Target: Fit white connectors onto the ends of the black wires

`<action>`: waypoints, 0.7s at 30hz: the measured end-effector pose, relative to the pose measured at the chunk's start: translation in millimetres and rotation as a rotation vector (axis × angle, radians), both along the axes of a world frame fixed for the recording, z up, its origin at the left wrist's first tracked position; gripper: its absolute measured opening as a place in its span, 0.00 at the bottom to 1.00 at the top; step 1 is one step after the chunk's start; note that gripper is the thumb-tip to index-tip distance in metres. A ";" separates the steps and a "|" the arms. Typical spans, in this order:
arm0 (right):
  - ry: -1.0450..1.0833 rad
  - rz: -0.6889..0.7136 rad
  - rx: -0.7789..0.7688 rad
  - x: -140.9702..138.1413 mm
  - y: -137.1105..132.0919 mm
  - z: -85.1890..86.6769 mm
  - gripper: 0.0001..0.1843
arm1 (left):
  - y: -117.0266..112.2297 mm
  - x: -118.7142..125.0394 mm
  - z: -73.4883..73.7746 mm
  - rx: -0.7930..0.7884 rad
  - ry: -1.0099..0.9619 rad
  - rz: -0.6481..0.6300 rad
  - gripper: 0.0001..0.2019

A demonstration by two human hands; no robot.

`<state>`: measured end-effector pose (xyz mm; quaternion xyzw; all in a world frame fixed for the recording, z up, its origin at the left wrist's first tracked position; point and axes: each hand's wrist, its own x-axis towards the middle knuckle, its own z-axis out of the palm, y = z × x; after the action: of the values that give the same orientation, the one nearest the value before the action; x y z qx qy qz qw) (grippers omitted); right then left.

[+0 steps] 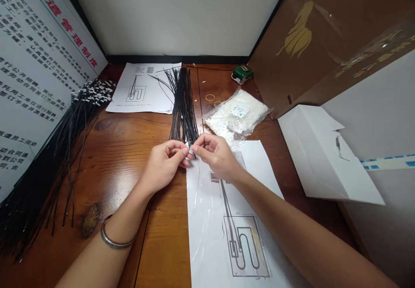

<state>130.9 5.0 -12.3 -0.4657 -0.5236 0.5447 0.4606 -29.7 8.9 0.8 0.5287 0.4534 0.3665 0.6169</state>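
Note:
My left hand (pixel 167 160) and my right hand (pixel 215 152) meet fingertip to fingertip at the near end of a bundle of thin black wires (pixel 183 106). Both are closed in a pinch. A tiny pale piece shows between the fingertips, too small to name, and a dark wire end pokes out just under my right fingers. Below my right hand lies a printed drawing sheet (pixel 207 236) under clear plastic. Just beyond that hand is a clear bag of small white pieces (pixel 238 113), some of them spilling toward me.
At the left, a large bunch of black wires with white ends (pixel 61 141) leans by a printed board (pixel 39 54). More printed sheets (pixel 123 89) lie at the back. A green tape measure (pixel 242 74), yellow rings (pixel 210 97) and a folded white box (pixel 320 154) sit rightward.

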 end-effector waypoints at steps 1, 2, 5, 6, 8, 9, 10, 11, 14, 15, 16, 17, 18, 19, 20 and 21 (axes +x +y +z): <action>0.001 0.001 -0.002 -0.3 0.2 0.0 0.12 | 0.0 0.2 0.0 -0.002 -0.001 0.005 0.09; 0.005 0.001 -0.004 -0.7 0.4 0.1 0.12 | 0.0 0.3 0.0 -0.003 -0.001 0.010 0.09; 0.024 0.006 -0.004 -1.9 0.9 0.2 0.12 | 0.1 0.6 -0.2 -0.003 -0.005 0.013 0.09; 0.030 0.008 -0.001 -2.1 1.1 0.2 0.12 | 0.1 0.7 -0.3 -0.004 -0.008 0.012 0.09; 0.030 0.008 0.006 -2.3 1.6 0.1 0.11 | 0.3 0.8 -0.3 -0.008 -0.019 0.010 0.09; 0.025 0.009 0.007 -2.2 1.8 0.0 0.11 | 0.4 0.9 -0.3 -0.010 -0.023 0.009 0.09; 0.020 0.011 0.008 -2.1 2.0 0.1 0.11 | 0.4 1.1 -0.2 -0.012 -0.026 0.009 0.08; 0.014 0.014 0.008 -1.9 2.2 0.1 0.11 | 0.5 1.2 -0.1 -0.014 -0.029 0.010 0.08; 0.002 0.026 0.005 -1.4 2.5 0.3 0.11 | 0.3 1.7 -0.3 -0.020 -0.033 0.014 0.08; -0.004 0.023 0.003 -1.5 2.5 0.3 0.11 | 0.2 1.9 -0.4 -0.021 -0.033 0.015 0.08; -0.010 0.019 0.000 -1.7 2.4 0.3 0.10 | 0.1 2.0 -0.6 -0.019 -0.030 0.019 0.08; -0.016 0.012 -0.003 -2.1 2.2 0.2 0.10 | -0.1 2.2 -0.6 -0.016 -0.027 0.021 0.09; -0.021 0.004 -0.005 -2.6 1.9 0.3 0.10 | -0.2 2.3 -0.6 -0.012 -0.022 0.023 0.09; -0.022 -0.003 -0.008 -3.1 1.6 0.3 0.10 | -0.4 2.5 -0.4 -0.010 -0.015 0.029 0.09; -0.021 -0.007 -0.013 -3.7 1.2 0.5 0.09 | -0.5 2.7 0.0 -0.010 -0.008 0.038 0.09; -0.017 -0.011 -0.018 -4.2 0.8 0.7 0.09 | -0.6 2.9 0.5 -0.012 -0.001 0.052 0.09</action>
<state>126.7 5.8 -11.7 -0.4774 -0.5202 0.5429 0.4547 -26.8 8.3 1.3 0.5129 0.4689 0.3800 0.6105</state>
